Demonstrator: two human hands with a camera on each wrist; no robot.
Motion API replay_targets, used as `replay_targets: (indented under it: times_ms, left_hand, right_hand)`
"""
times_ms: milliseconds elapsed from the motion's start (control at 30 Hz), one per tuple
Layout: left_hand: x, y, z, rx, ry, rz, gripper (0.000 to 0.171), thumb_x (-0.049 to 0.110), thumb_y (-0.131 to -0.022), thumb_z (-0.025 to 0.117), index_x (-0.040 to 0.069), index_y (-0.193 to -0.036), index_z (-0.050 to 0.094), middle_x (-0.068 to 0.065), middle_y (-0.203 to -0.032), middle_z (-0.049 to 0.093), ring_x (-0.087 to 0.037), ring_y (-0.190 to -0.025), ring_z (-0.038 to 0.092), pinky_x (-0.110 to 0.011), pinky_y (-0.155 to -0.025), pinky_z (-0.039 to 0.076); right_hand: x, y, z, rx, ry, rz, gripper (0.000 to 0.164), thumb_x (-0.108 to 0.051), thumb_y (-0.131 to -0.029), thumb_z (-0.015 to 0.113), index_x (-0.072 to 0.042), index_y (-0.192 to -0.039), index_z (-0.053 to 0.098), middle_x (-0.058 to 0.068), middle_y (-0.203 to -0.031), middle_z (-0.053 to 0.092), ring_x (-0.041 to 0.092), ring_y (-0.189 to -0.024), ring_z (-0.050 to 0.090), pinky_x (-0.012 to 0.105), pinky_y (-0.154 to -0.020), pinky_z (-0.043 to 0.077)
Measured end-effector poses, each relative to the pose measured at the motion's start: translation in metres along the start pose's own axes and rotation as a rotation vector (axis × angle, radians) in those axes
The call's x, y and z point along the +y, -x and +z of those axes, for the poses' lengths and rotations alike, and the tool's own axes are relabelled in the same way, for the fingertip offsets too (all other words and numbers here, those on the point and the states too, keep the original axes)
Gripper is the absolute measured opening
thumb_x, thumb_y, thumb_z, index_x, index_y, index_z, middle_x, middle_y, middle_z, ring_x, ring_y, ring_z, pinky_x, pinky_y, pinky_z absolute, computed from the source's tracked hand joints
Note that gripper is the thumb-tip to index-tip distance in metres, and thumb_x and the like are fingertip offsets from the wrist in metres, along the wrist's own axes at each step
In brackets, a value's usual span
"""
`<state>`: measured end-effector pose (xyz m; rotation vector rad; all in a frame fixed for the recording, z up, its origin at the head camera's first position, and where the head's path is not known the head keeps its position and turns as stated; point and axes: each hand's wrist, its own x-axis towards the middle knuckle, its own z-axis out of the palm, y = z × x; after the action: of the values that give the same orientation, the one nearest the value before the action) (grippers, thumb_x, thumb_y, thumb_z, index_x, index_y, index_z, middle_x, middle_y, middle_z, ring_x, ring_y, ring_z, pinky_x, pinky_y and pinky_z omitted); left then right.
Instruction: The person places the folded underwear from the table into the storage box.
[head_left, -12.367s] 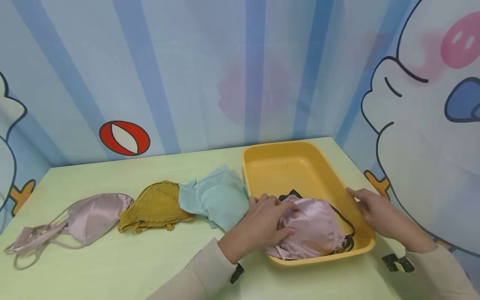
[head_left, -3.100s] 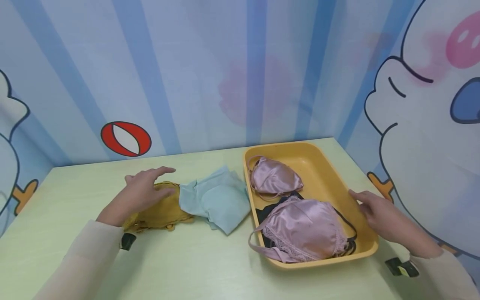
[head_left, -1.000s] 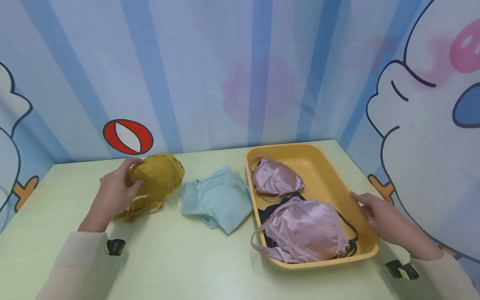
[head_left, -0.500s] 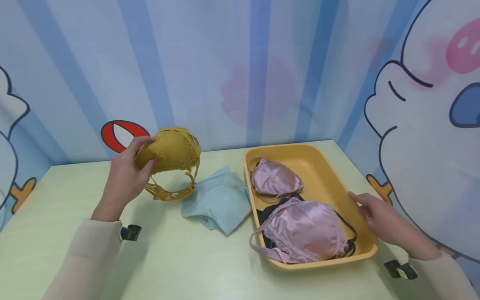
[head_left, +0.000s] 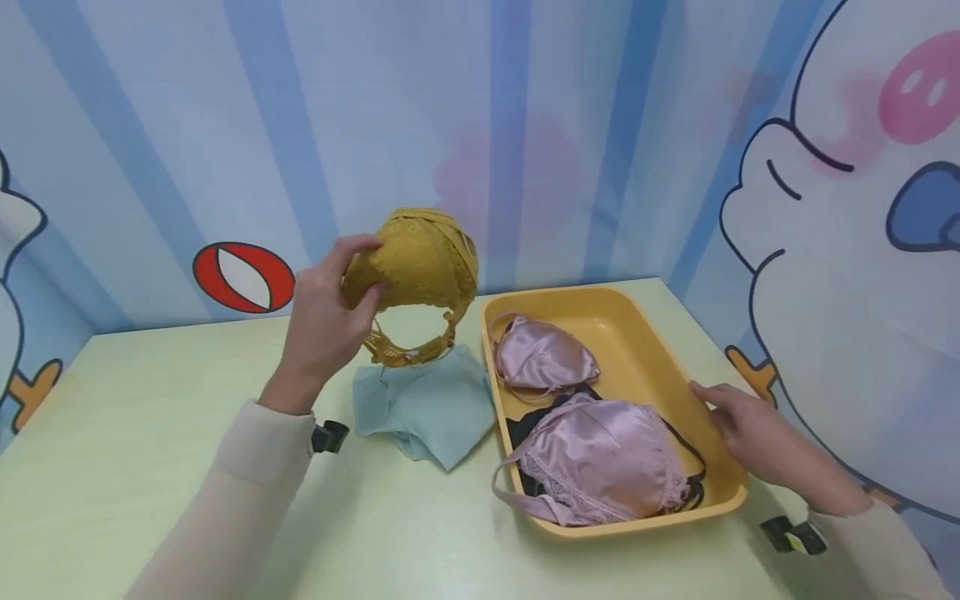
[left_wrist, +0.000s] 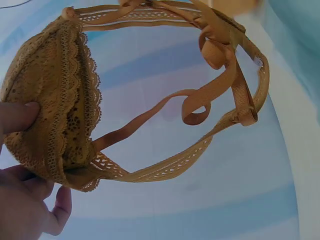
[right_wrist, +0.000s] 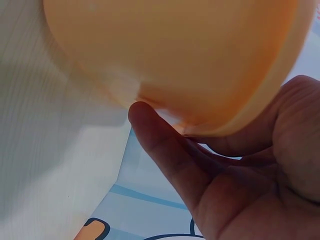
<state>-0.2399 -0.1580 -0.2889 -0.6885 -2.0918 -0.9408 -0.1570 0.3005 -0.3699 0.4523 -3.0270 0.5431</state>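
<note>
My left hand (head_left: 325,321) pinches a mustard-yellow lace bra (head_left: 420,258) by one cup and holds it in the air. Its band and straps dangle in a loop; the left wrist view shows the lacy cup (left_wrist: 45,100) between thumb and fingers. Below it a pale mint bra (head_left: 435,408) lies on the table, touching the tray's left side. My right hand (head_left: 765,437) grips the right rim of a yellow plastic tray (head_left: 660,358). Inside lie a small pink satin bra (head_left: 543,354) at the back left and a lace-edged pink bra (head_left: 611,458) over something black (head_left: 532,425) in front.
A pale green table (head_left: 150,467) extends left and in front of the tray. Behind it stands a striped blue cartoon backdrop (head_left: 390,125), which continues along the right side. One pink strap (head_left: 517,496) hangs over the tray's front left rim.
The small pink bra has gone from the table's left into the tray. My left hand has picked up the mustard bra, raised it and carried it right. My right hand stays at the rim.
</note>
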Motion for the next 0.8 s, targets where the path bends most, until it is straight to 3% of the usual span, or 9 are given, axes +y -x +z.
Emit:
replay_targets:
  times_ms: [233, 533, 667, 800]
  left_hand:
    - [0.028, -0.013, 0.049, 0.069, 0.102, 0.072, 0.04, 0.002, -0.082, 0.07, 0.012, -0.119, 0.057, -0.007, -0.109, 0.066, -0.025, -0.088, 0.059, -0.046, -0.074, 0.029]
    - [0.05, -0.019, 0.105, 0.021, 0.129, 0.161, 0.038, 0.001, -0.084, 0.065, 0.011, -0.119, 0.054, -0.006, -0.117, 0.063, -0.019, -0.103, 0.059, -0.044, -0.083, 0.029]
    - [0.051, -0.016, 0.125, -0.058, 0.1, 0.125, 0.037, 0.004, -0.087, 0.066, 0.012, -0.121, 0.055, -0.003, -0.119, 0.062, -0.016, -0.107, 0.058, -0.045, -0.085, 0.029]
    - [0.048, -0.01, 0.139, -0.147, 0.033, 0.038, 0.035, 0.008, -0.089, 0.065, 0.015, -0.122, 0.056, 0.0, -0.122, 0.061, -0.015, -0.11, 0.057, -0.045, -0.083, 0.028]
  right_hand:
    - [-0.002, 0.0, 0.0, 0.001, -0.018, -0.006, 0.041, 0.011, -0.09, 0.046, 0.015, -0.13, 0.045, 0.03, -0.113, 0.057, 0.039, -0.098, 0.058, 0.043, -0.07, 0.049]
    - [-0.007, -0.001, 0.001, -0.004, -0.026, -0.032, 0.041, 0.011, -0.09, 0.046, 0.014, -0.131, 0.044, 0.029, -0.114, 0.057, 0.032, -0.092, 0.059, 0.035, -0.064, 0.045]
    - [-0.008, -0.001, 0.002, -0.009, -0.034, -0.026, 0.041, 0.011, -0.09, 0.046, 0.014, -0.132, 0.044, 0.029, -0.114, 0.057, 0.033, -0.094, 0.059, 0.036, -0.065, 0.046]
    - [-0.009, -0.001, 0.003, -0.01, -0.031, -0.022, 0.041, 0.011, -0.091, 0.046, 0.014, -0.132, 0.043, 0.029, -0.115, 0.056, 0.036, -0.098, 0.058, 0.038, -0.067, 0.048]
